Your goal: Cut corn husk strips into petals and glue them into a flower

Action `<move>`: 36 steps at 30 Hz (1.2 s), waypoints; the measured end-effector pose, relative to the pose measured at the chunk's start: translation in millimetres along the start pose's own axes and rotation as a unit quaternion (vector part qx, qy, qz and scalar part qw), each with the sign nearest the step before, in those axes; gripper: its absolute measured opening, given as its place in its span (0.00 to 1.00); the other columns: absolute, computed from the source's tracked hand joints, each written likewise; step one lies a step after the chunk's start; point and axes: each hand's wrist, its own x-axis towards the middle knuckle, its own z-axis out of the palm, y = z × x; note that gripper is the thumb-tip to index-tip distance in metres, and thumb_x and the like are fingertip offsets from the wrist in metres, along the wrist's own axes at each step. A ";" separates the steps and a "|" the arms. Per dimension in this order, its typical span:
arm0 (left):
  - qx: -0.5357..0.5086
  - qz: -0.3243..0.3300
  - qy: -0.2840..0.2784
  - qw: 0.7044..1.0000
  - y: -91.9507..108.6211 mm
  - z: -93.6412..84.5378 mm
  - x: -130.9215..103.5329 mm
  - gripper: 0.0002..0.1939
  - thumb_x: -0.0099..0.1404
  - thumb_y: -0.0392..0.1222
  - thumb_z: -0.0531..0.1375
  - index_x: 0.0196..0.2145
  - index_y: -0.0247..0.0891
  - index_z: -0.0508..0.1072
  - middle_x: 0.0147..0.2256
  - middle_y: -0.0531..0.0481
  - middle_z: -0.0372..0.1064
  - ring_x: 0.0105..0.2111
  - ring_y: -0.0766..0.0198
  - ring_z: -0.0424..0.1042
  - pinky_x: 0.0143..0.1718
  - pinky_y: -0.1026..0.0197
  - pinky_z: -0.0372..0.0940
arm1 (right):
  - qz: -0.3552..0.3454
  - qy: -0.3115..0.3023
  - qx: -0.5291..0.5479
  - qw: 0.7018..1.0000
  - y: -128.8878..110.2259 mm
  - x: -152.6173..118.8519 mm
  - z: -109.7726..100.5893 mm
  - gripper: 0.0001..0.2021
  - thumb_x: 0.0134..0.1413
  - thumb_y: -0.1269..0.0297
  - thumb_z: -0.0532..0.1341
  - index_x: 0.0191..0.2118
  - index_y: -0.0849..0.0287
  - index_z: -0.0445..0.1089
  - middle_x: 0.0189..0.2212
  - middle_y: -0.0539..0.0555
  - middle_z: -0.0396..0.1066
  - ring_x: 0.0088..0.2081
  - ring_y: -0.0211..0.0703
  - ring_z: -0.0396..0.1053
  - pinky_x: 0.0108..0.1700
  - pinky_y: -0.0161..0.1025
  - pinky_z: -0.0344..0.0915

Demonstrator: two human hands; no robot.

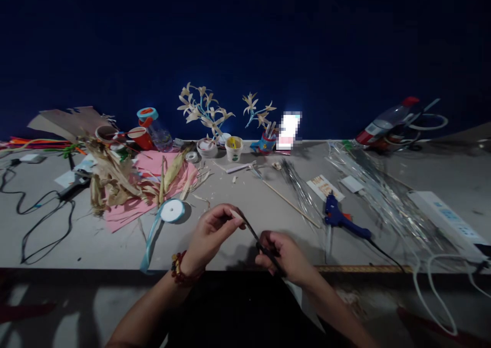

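Note:
My left hand (213,230), with a beaded bracelet (178,271) at the wrist, pinches a small pale piece (235,214) that looks like corn husk, mostly hidden by the fingers. In my right hand (287,256) is a pair of dark scissors (251,229), their blades pointing up and left to the fingertips of my left hand. Whether the blades touch the piece I cannot tell. Left of my hands lies a roll of light blue ribbon (172,211) with a loose tail. Dried corn husks (118,177) are heaped on pink sheets (123,214) farther left.
A blue glue gun (341,217) rests to the right, near a bundle of thin wires (297,184) and a thin stick (287,200). Husk flowers (203,105), small tubs (233,148) and a lit phone (288,131) stand at the back. A white power strip (447,220) lies far right.

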 end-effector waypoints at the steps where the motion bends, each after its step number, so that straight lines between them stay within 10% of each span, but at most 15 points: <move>1: 0.009 0.000 -0.005 1.000 0.8 -1.5 0.6 0.07 0.65 0.42 0.65 0.31 0.37 0.74 0.33 0.47 0.74 0.33 0.62 0.72 0.39 0.60 0.66 | 0.004 -0.001 0.000 1.000 -0.2 0.0 -0.2 0.26 0.41 0.45 0.72 0.24 0.55 0.56 0.16 0.41 0.58 0.18 0.30 0.55 0.21 0.31 0.49; 10: 0.112 -0.014 -0.119 0.986 14.4 -15.0 12.6 0.09 0.65 0.44 0.65 0.30 0.36 0.78 0.32 0.43 0.79 0.34 0.59 0.77 0.40 0.58 0.69 | 0.038 -0.041 0.036 0.998 -6.6 -0.5 -7.5 0.21 0.39 0.57 0.72 0.26 0.56 0.57 0.20 0.41 0.62 0.18 0.29 0.58 0.21 0.30 0.52; 36: 0.154 -0.047 -0.181 0.970 24.0 -23.8 24.6 0.11 0.64 0.46 0.65 0.29 0.37 0.79 0.31 0.42 0.80 0.32 0.58 0.77 0.38 0.58 0.69 | 0.057 -0.067 0.026 0.996 -12.2 0.3 -15.6 0.23 0.35 0.54 0.74 0.27 0.56 0.58 0.20 0.42 0.62 0.18 0.30 0.57 0.21 0.30 0.52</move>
